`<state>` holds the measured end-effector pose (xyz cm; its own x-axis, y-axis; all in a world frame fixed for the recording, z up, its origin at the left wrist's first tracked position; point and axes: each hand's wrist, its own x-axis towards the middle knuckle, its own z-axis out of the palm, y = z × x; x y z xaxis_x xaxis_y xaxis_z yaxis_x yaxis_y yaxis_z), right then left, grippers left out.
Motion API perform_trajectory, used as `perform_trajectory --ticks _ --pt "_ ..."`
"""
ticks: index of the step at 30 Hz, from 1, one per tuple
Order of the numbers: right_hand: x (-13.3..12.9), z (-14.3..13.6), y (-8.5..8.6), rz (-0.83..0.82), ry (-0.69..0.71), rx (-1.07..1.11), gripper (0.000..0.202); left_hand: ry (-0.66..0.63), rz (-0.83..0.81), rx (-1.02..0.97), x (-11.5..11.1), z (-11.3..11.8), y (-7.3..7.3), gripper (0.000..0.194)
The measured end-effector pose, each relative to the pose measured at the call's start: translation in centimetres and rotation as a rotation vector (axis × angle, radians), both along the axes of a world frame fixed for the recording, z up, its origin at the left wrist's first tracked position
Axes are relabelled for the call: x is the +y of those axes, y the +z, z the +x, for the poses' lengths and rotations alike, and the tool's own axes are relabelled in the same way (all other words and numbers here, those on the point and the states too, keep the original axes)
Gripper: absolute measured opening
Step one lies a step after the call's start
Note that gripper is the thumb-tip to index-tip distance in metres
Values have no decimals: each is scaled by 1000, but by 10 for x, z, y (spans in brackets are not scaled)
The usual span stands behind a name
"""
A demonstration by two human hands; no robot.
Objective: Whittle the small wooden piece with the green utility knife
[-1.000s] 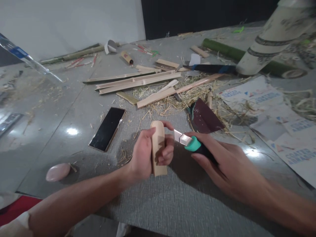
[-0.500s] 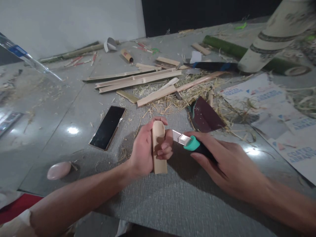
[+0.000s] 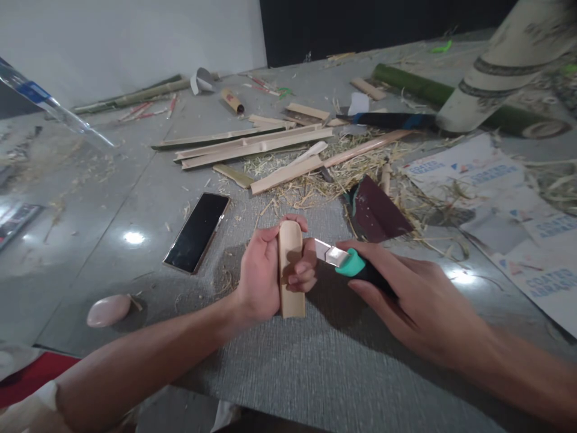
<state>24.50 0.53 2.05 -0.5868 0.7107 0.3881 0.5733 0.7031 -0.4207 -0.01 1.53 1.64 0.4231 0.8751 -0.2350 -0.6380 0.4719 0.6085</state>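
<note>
My left hand (image 3: 264, 273) grips a short pale bamboo piece (image 3: 291, 240) with a rounded top end, held upright over the grey table (image 3: 315, 367). My right hand (image 3: 406, 297) holds a utility knife (image 3: 349, 263) with a teal and black handle. Its blade (image 3: 327, 252) points left and touches the right side of the bamboo piece, close to my left fingers.
A black phone (image 3: 197, 231) lies left of my hands, and a pink stone (image 3: 109, 310) nearer the left edge. Bamboo strips (image 3: 252, 147), shavings, a dark sandpaper sheet (image 3: 376, 213), printed paper (image 3: 505, 210) and a green bamboo pole (image 3: 415, 87) lie beyond.
The knife blade has closed in on the bamboo piece, from a small gap to contact. Both hands have stayed roughly in place.
</note>
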Motion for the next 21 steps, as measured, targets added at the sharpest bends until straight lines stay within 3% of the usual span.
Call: perform_trajectory --ticks 14,21 --pt "-1 -1 2 0 -10 10 26 8 -17 -13 1 1 2 29" --pt "-1 0 -1 9 -16 16 27 -24 -8 -47 2 2 2 24"
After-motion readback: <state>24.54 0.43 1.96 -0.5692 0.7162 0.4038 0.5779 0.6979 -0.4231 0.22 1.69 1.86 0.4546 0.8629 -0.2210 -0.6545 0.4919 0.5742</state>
